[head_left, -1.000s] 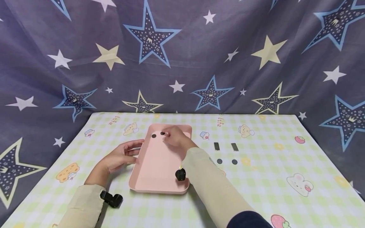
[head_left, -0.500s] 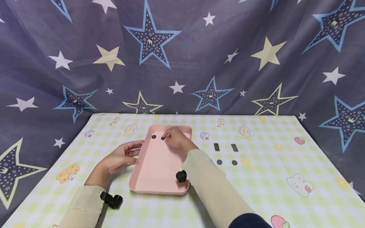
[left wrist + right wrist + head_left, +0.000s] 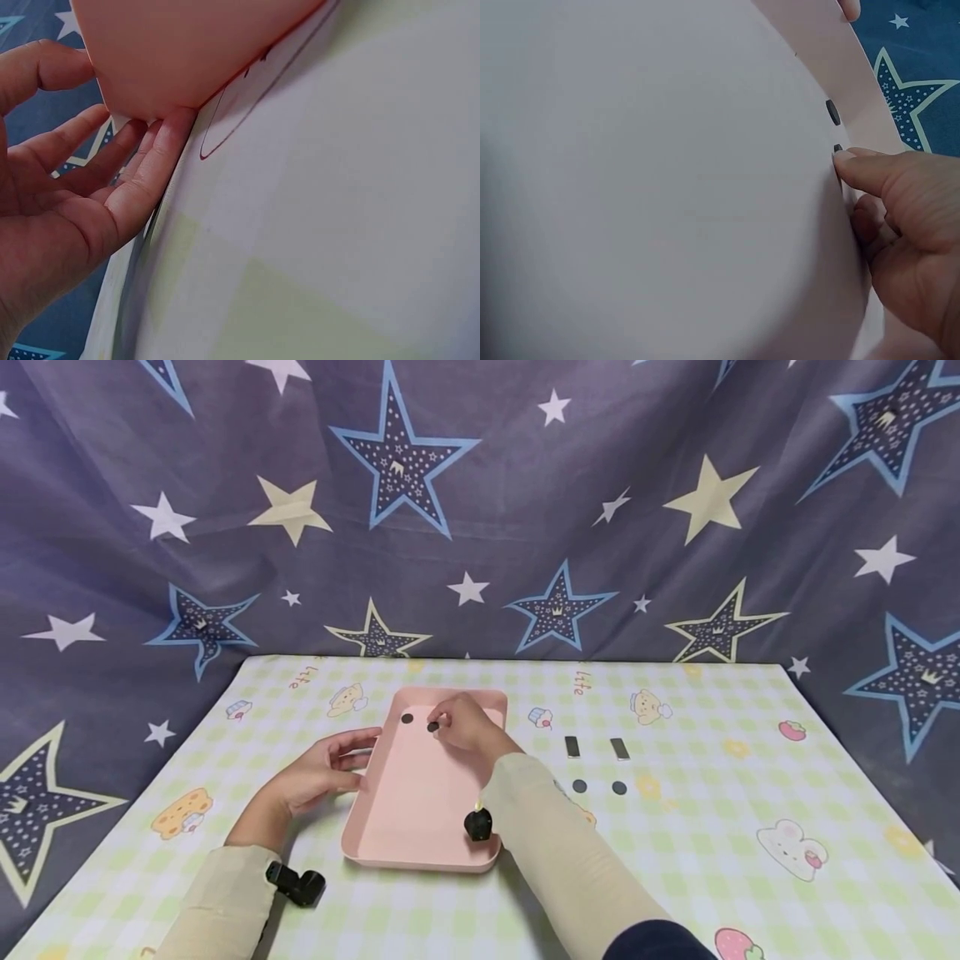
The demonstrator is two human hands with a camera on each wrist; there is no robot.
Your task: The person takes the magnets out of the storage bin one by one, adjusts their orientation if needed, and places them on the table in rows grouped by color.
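A pink rectangular tray (image 3: 423,793) lies on the table. At its far left end sits a small black round disc (image 3: 407,718). Just right of that disc, my right hand (image 3: 467,725) pinches a second black disc (image 3: 432,727) between thumb and fingertips, low over the tray floor; in the right wrist view the thumb covers most of this disc (image 3: 838,148). My left hand (image 3: 322,772) rests at the tray's left side, its fingers extended and its fingertips right at the outer wall (image 3: 172,60).
Right of the tray, two dark rectangular pieces (image 3: 572,747) with shiny edges lie side by side. Nearer me are two more black discs (image 3: 580,786). A checked cloth (image 3: 712,860) covers the table, and a star-patterned curtain (image 3: 495,510) hangs behind it.
The right hand has brought its disc slightly toward me and to the right, farther from the disc at rest. The left hand keeps its place beside the tray.
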